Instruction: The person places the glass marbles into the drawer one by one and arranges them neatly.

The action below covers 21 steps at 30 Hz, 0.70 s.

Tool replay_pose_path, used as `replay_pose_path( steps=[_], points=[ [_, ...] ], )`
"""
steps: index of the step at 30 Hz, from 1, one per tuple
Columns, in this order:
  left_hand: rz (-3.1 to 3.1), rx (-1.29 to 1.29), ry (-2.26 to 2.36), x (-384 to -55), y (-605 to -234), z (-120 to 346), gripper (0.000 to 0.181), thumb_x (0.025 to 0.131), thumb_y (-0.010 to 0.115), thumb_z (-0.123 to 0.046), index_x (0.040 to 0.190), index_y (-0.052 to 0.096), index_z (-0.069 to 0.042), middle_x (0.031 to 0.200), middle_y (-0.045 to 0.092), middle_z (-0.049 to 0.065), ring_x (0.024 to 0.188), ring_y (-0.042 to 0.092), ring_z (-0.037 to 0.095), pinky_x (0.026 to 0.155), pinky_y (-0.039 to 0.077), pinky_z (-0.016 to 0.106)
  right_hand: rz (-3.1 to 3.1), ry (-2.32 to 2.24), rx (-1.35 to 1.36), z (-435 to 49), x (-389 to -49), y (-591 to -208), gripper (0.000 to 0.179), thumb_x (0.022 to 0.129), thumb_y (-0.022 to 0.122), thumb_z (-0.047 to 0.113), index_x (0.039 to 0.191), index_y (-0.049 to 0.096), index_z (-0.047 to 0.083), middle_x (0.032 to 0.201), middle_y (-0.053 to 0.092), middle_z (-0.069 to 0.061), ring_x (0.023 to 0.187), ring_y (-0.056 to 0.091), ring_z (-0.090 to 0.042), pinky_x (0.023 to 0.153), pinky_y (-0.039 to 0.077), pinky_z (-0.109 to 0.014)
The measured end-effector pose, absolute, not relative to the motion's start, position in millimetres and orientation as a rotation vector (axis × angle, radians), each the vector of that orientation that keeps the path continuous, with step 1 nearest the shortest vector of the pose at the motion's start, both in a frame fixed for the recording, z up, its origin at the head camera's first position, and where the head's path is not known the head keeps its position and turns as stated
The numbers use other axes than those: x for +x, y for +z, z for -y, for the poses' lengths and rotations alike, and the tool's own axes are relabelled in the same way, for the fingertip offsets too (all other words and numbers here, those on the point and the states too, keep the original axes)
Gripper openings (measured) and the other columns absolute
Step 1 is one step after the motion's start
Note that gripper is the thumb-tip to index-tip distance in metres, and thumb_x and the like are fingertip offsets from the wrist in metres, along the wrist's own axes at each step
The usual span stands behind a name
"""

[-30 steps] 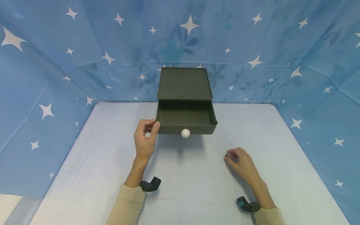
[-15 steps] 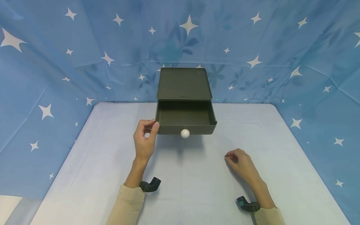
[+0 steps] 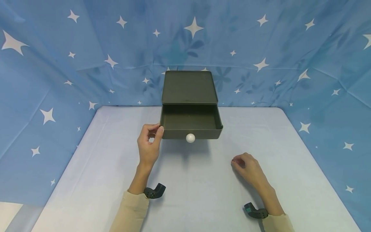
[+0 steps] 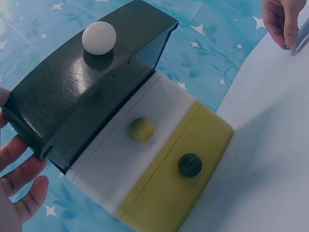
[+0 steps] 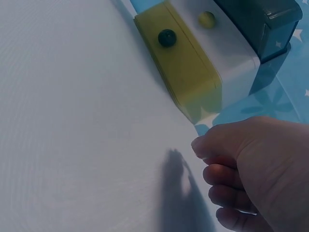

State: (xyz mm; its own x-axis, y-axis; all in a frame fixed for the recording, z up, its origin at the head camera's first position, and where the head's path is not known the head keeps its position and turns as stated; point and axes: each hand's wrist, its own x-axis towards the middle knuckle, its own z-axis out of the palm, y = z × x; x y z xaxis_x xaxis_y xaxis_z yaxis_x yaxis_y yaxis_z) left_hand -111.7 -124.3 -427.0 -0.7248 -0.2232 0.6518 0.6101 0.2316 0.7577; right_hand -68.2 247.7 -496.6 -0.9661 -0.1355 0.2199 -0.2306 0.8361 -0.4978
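Note:
A small chest of drawers has its dark green top drawer (image 3: 190,134) pulled out, with a white round knob (image 3: 190,138) on the front. The bare inside of that drawer shows in the head view. My left hand (image 3: 149,145) grips its front left corner between thumb and fingers. Lower down, the left wrist view shows a white drawer (image 4: 120,150) with a yellow knob and a yellow drawer (image 4: 169,193) with a dark green knob, both closed. My right hand (image 3: 248,167), low over the table, pinches a tiny dark-reddish thing, mostly hidden by the fingertips; I cannot tell its kind.
The white table (image 3: 197,199) spreads around the chest, which stands at its back edge. Behind and at both sides hangs a blue cloth (image 3: 130,42) with white stars. A dark wrist camera (image 3: 155,190) is strapped on each forearm.
My right hand's thumb and fingertips have closed further over the tiny thing, hiding more of it. The left hand and the drawer stay in place.

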Motion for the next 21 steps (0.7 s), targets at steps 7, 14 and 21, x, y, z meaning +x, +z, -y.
replay_pose_path(
  steps=[7, 14, 21],
  points=[
    [1.840, -0.348, -1.568, -111.2, -426.6, 124.3, 0.018, 0.094, 0.065, -0.006, 0.107, 0.063, 0.005, 0.096, 0.065, 0.016, 0.089, 0.061, 0.005, 0.076, 0.048, 0.018, 2.791, 0.779, 0.299, -244.5, -69.6, -490.9, 0.013, 0.086, 0.075, 0.012, 0.097, 0.073, 0.007, 0.085, 0.065, -0.001, 0.082, 0.060, -0.017, 0.071, 0.052, -0.033],
    [1.828, -0.347, -1.573, -111.0, -425.4, 123.5, 0.016, 0.093, 0.065, -0.001, 0.107, 0.063, 0.005, 0.096, 0.065, 0.017, 0.088, 0.060, 0.004, 0.075, 0.047, 0.018, 2.656, 0.763, 0.371, -240.6, -72.1, -482.3, 0.011, 0.085, 0.076, 0.012, 0.094, 0.072, 0.007, 0.082, 0.065, 0.000, 0.079, 0.059, -0.014, 0.069, 0.052, -0.032],
    [1.837, -0.342, -1.579, -110.9, -426.6, 123.9, 0.016, 0.094, 0.064, -0.004, 0.108, 0.063, 0.005, 0.096, 0.065, 0.016, 0.088, 0.060, 0.005, 0.076, 0.048, 0.018, 2.593, 0.751, 0.378, -235.3, -75.0, -469.5, 0.010, 0.085, 0.077, 0.013, 0.093, 0.072, 0.008, 0.082, 0.064, 0.000, 0.079, 0.058, -0.014, 0.068, 0.053, -0.032]
  ],
)
